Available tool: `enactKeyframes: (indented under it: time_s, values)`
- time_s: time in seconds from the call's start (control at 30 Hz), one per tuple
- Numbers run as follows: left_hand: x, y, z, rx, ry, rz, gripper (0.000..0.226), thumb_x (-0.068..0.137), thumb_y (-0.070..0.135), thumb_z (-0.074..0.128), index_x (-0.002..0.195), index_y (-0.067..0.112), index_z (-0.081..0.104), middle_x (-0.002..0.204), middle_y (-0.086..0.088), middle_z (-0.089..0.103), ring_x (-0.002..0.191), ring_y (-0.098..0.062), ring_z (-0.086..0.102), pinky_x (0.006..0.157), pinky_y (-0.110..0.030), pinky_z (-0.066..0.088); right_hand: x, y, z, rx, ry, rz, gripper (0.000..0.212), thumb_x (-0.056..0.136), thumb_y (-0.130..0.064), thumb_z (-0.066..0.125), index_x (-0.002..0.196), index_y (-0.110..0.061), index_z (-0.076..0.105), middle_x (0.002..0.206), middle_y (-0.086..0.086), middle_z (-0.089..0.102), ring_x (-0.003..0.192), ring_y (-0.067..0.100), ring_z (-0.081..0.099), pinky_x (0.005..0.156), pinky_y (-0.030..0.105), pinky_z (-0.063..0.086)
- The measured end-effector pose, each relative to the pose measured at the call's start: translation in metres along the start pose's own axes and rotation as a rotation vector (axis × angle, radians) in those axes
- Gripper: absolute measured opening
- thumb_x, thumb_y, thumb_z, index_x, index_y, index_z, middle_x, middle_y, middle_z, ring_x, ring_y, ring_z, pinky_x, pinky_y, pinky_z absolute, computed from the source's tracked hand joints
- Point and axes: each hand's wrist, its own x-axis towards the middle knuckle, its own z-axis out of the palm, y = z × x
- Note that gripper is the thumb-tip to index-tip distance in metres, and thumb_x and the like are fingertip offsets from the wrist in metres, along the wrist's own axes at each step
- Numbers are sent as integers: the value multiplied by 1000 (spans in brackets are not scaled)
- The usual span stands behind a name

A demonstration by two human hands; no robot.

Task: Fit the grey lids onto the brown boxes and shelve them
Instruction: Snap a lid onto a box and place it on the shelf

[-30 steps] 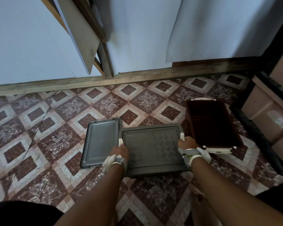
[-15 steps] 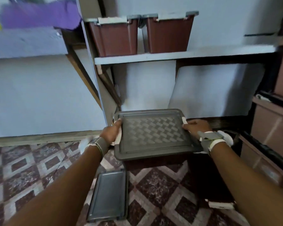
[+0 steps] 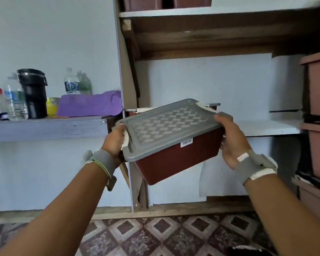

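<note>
So the brown box [image 3: 174, 161] with its grey lid [image 3: 170, 124] on is held in the air dead centre, tilted, 3 o'clock end higher. The left grip [image 3: 115, 143] is wrapped round the 9 o'clock end. The right grip [image 3: 231, 143] clamps the 3 o'clock end, thumb over the lid's edge. A white shelf [image 3: 266, 127] is behind at 2 o'clock. Over at 9 o'clock is a counter [image 3: 44, 126] with a purple cloth [image 3: 89, 105], a black flask [image 3: 33, 93] and water bottles [image 3: 71, 84].
</note>
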Motion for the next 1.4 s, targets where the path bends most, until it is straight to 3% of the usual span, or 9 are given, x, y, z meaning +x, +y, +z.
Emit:
enactKeyframes:
  time_s: [0.1,0.27,0.43,0.6,0.8,0.87,1.03,1.23,1.4]
  values:
    - [10,28,10,-11,42,55,55,72,50,58,115,17,63,112,-8,69,98,-28,67,92,-50,52,7,-19,39,-117,147,-146,72,69,-56,67,133,-30,47,126,-6,58,111,17,57,97,38,46]
    - [9,58,41,-91,132,92,51,81,53,53,114,17,65,106,-13,70,95,-36,68,75,-66,53,4,-34,102,-230,94,-192,109,55,-67,63,150,-38,18,155,1,19,138,31,31,111,51,32]
    - [24,77,60,-89,274,196,53,69,63,41,84,15,59,112,-13,68,98,-37,66,87,-56,53,-5,-22,151,-263,-18,-227,103,64,-58,68,150,-37,15,153,-3,16,137,29,28,113,49,27]
    - [25,82,55,-97,228,227,77,58,68,57,114,15,63,115,-9,67,100,-34,65,84,-54,56,20,-30,154,-150,-35,-230,75,53,-56,70,124,-40,52,127,-3,55,112,22,57,101,44,45]
    - [30,76,42,12,132,330,56,76,53,68,120,22,53,119,-3,58,105,-19,59,87,-47,57,59,-48,148,-170,-172,-102,45,71,-52,67,111,-35,58,104,-4,70,87,16,69,66,32,57]
    - [43,79,40,94,130,403,53,69,58,67,111,26,60,117,3,63,107,-16,60,96,-48,52,72,-51,153,-200,-184,-78,52,72,-60,65,117,-34,57,106,-4,69,87,15,69,62,29,54]
    - [70,79,39,238,198,522,78,59,61,63,128,27,52,129,3,56,115,-16,57,104,-41,47,102,-50,163,-313,-187,-57,96,49,-93,52,128,-40,51,120,-9,59,105,22,61,87,49,52]
    - [99,67,47,373,206,583,65,77,37,66,137,24,45,114,-1,62,100,-17,62,94,-34,49,136,-36,171,-421,-61,-277,67,76,-49,68,130,-26,35,105,-1,66,91,20,64,84,33,53]
    - [115,56,47,613,231,589,60,68,45,54,125,25,52,117,-3,61,105,-24,60,96,-39,48,163,-6,169,-661,101,-520,32,87,-19,60,101,-17,32,76,0,56,75,28,56,67,27,38]
